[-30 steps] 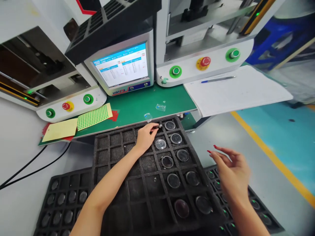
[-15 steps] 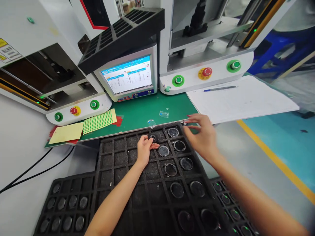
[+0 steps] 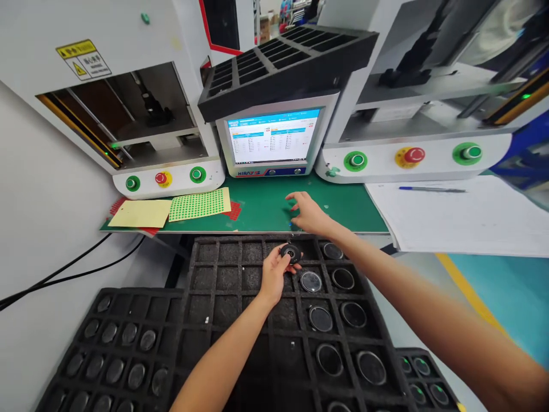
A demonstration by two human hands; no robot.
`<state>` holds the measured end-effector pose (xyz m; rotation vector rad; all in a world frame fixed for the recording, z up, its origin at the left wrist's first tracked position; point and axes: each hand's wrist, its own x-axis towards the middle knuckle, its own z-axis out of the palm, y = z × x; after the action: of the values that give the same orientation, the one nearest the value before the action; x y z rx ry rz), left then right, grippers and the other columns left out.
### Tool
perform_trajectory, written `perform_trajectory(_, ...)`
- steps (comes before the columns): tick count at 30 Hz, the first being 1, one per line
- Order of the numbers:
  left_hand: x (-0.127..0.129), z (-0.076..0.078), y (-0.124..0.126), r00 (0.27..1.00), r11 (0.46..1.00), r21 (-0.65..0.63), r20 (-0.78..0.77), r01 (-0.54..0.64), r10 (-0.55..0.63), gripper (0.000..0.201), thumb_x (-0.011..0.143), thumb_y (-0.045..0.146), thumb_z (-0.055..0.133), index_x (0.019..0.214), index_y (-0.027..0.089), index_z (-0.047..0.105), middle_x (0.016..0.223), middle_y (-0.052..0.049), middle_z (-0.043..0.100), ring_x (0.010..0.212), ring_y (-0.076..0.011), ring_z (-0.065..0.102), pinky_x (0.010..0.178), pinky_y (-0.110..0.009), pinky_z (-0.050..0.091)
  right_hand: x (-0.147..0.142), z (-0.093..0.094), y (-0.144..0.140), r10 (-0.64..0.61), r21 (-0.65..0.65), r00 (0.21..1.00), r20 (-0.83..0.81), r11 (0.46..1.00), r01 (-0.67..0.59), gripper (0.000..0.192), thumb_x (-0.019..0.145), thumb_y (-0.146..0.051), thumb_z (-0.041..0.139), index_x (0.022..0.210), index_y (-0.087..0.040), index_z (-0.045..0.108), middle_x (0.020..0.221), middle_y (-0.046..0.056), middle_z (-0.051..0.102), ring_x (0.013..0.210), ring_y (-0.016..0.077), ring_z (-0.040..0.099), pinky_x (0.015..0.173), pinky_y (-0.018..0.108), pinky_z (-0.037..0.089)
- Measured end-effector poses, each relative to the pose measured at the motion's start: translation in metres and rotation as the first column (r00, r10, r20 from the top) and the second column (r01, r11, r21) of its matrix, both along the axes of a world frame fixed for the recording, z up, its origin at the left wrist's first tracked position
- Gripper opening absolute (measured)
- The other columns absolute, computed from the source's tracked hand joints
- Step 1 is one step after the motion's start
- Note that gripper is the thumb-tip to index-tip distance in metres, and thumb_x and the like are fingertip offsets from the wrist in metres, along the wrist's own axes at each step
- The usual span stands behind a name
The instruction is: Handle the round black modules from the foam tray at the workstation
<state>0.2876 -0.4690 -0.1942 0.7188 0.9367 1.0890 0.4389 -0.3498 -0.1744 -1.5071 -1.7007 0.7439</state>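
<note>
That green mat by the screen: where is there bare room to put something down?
The green mat is bare between the green dot sheet and the right hand, below the screen. Its left end is crowded with sheets. The foam tray has empty cells left of the left hand.

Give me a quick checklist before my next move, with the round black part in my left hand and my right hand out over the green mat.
1. Left hand has a grip on the round black part: ok.
2. Part held above the foam tray, not seated in a cell: ok.
3. Right hand open over the green mat, holding nothing visible: ok.
4. What the right hand is reaching for: cannot tell.
5. Neighbouring round parts seated in their cells: ok.
</note>
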Motion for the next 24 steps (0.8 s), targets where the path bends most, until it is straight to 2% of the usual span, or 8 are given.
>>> perform_trajectory(4,0.0,-0.004,0.0,1.0,1.0,0.007,0.025,-0.006,0.005,0.04,0.064,0.043,0.082,0.083,0.014,0.062,0.076,-0.005,0.074,0.048,-0.0059,0.05,0.048,-0.02,0.036,0.0,0.01,-0.004,-0.011,-0.025,0.999,-0.043,1.0,0.01,0.023,0.094,-0.031,0.064,0.108,-0.013,0.061,0.11,0.007,0.061,0.086,0.0147,0.061,0.075,0.031,0.056)
perform_trajectory(7,0.0,-0.005,-0.001,0.998,1.0,-0.011,0.058,-0.006,0.007,0.042,0.062,0.043,0.083,0.082,0.016,0.056,0.077,-0.004,0.074,0.05,-0.0074,0.055,0.05,-0.02,0.04,0.005,0.029,-0.016,-0.053,-0.014,0.987,-0.155,0.999,0.052,0.03,0.08,-0.026,0.075,0.104,-0.015,0.062,0.114,0.008,0.059,0.081,0.0141,0.06,0.066,0.028,0.054)
perform_trajectory(10,-0.001,-0.004,-0.001,0.995,1.0,-0.028,0.1,-0.003,0.006,0.046,0.063,0.043,0.082,0.084,0.018,0.051,0.083,-0.005,0.075,0.057,-0.0113,0.063,0.056,-0.023,0.047,0.007,0.05,-0.042,-0.078,-0.006,0.942,-0.327,0.997,0.08,0.044,0.061,-0.024,0.082,0.1,-0.02,0.062,0.119,0.007,0.059,0.083,0.0167,0.061,0.062,0.028,0.054)
perform_trajectory(13,0.0,-0.006,-0.002,0.991,0.999,-0.037,0.13,0.022,-0.017,0.045,0.062,0.043,0.083,0.083,0.016,0.054,0.077,-0.005,0.074,0.049,-0.0096,0.058,0.048,-0.022,0.042,0.003,0.06,-0.078,-0.105,-0.053,0.865,-0.49,0.995,0.09,0.048,0.053,-0.028,0.084,0.095,-0.023,0.061,0.117,0.006,0.063,0.085,0.0172,0.063,0.068,0.03,0.056)
perform_trajectory(15,0.001,-0.008,-0.002,0.989,0.999,-0.042,0.149,0.033,-0.026,0.044,0.062,0.045,0.083,0.08,0.014,0.057,0.067,-0.003,0.07,0.044,-0.0085,0.053,0.044,-0.022,0.038,-0.005,0.056,-0.101,-0.151,-0.111,0.808,-0.57,0.988,0.106,0.048,0.05,-0.028,0.086,0.091,-0.023,0.062,0.112,0.006,0.065,0.083,0.0165,0.063,0.071,0.031,0.056)
perform_trajectory(18,0.002,-0.011,-0.002,0.983,0.999,-0.042,0.182,0.018,-0.01,0.045,0.068,0.055,0.076,0.075,0.015,0.057,0.062,-0.001,0.064,0.047,-0.0105,0.054,0.044,-0.023,0.039,-0.019,0.039,-0.124,-0.255,-0.202,0.711,-0.655,0.966,0.161,0.048,0.046,-0.025,0.088,0.087,-0.023,0.063,0.105,0.004,0.066,0.08,0.0141,0.062,0.071,0.029,0.056)
perform_trajectory(21,0.002,-0.011,-0.004,0.981,1.0,-0.024,0.195,0.002,0.003,0.047,0.076,0.061,0.066,0.074,0.014,0.057,0.062,-0.002,0.062,0.05,-0.0118,0.055,0.047,-0.024,0.04,-0.033,0.023,-0.137,-0.353,-0.27,0.602,-0.716,0.936,0.227,0.048,0.045,-0.024,0.089,0.086,-0.023,0.063,0.103,0.002,0.065,0.08,0.0117,0.062,0.073,0.026,0.055)
perform_trajectory(24,0.001,-0.008,-0.005,0.982,1.0,-0.011,0.189,-0.016,0.018,0.044,0.076,0.057,0.07,0.078,0.015,0.056,0.066,-0.002,0.064,0.054,-0.0129,0.059,0.051,-0.024,0.043,-0.042,0.019,-0.146,-0.413,-0.305,0.503,-0.759,0.908,0.286,0.049,0.046,-0.024,0.09,0.087,-0.023,0.063,0.105,0.001,0.065,0.083,0.0103,0.062,0.074,0.023,0.054)
